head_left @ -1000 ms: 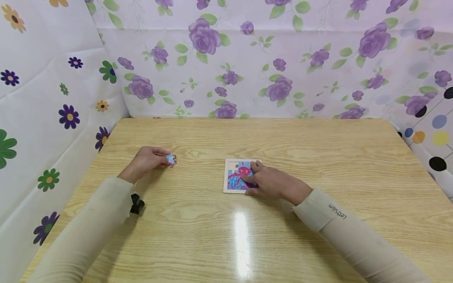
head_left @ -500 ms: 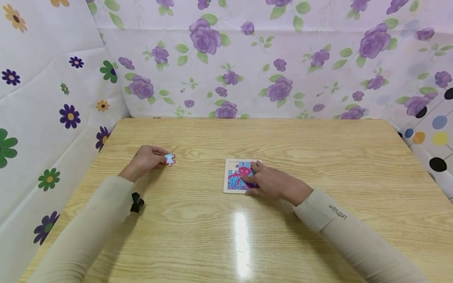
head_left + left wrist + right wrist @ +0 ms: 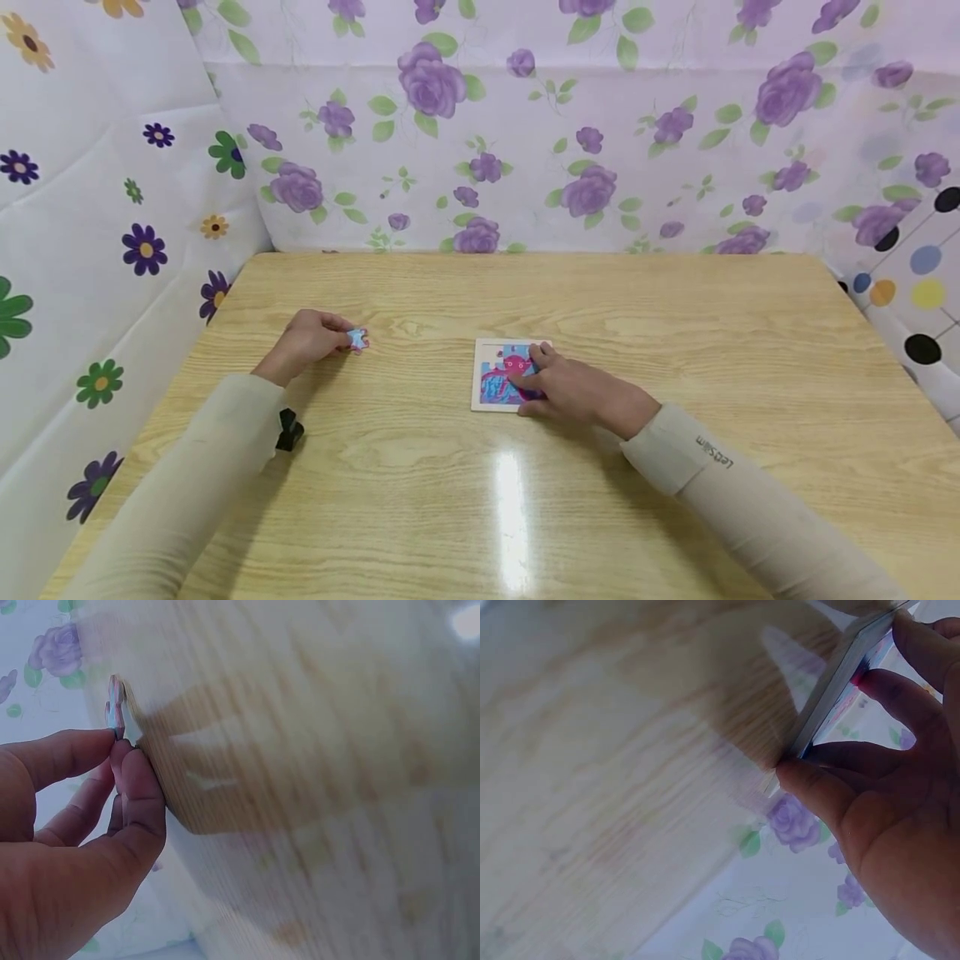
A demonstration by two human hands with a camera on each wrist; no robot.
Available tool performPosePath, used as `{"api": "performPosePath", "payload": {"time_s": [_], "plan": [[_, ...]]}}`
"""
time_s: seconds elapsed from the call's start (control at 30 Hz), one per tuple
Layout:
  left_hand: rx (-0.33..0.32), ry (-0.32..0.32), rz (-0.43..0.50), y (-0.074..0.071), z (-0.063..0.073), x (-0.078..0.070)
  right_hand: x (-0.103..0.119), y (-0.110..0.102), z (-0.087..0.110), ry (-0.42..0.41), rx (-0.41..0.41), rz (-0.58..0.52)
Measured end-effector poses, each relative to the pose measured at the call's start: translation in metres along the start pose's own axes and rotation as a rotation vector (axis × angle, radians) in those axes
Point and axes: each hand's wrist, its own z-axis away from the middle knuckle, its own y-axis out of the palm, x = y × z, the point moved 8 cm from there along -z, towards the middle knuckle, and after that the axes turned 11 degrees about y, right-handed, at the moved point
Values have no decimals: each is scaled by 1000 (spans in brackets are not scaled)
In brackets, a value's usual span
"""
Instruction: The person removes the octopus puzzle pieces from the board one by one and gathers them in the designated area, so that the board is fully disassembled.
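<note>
On the left side of the table, my left hand (image 3: 309,340) pinches a small blue and pink jigsaw piece (image 3: 357,339) between thumb and fingers. Seen edge-on in the left wrist view, the piece (image 3: 115,705) stands just over the tabletop. My right hand (image 3: 573,385) holds a white-framed jigsaw puzzle (image 3: 495,390) at its right part. In the right wrist view, the thumb and a finger grip opposite edges of the frame (image 3: 840,682), and another finger touches its face. A pink creature on blue shows on the puzzle. Its upper left corner shows a pale gap; the right part is under my hand.
The puzzle lies flat on a wooden table (image 3: 420,483). A black wrist device (image 3: 289,430) shows under my left cuff. Flower-patterned sheets (image 3: 525,125) stand along the back and left, and a dotted one (image 3: 911,275) on the right.
My left hand has drawn slightly left with the jigsaw piece, which has turned a little. My right hand stays on the puzzle. The head view has shifted very slightly.
</note>
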Motion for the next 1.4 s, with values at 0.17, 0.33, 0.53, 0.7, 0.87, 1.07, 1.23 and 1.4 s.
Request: {"api": "performPosePath", "payload": {"time_s": [0.17, 0.33, 0.53, 0.7, 0.87, 1.07, 1.23, 1.4], "plan": [[-4, -9, -21, -1, 0, 2, 0, 0, 1, 2, -5, 6], [-6, 14, -56, -1, -2, 0, 0, -1, 2, 13, -6, 12], [-12, 52, -135, 0, -3, -3, 0, 0, 2, 11, -5, 1], [-20, 68, -177, 0, -5, -4, 0, -1, 2, 6, -12, -13], [-41, 63, -188, -1, -5, -5, -2, -2, 3, 21, -17, -34], [-41, 71, -175, -2, -6, -5, -2, -2, 2, 17, -30, -30], [-52, 82, -198, -3, -6, -4, -2, -2, 1, 9, -32, -23], [-56, 85, -203, -3, -7, -4, -3, -1, 0, 14, -24, -30]]}}
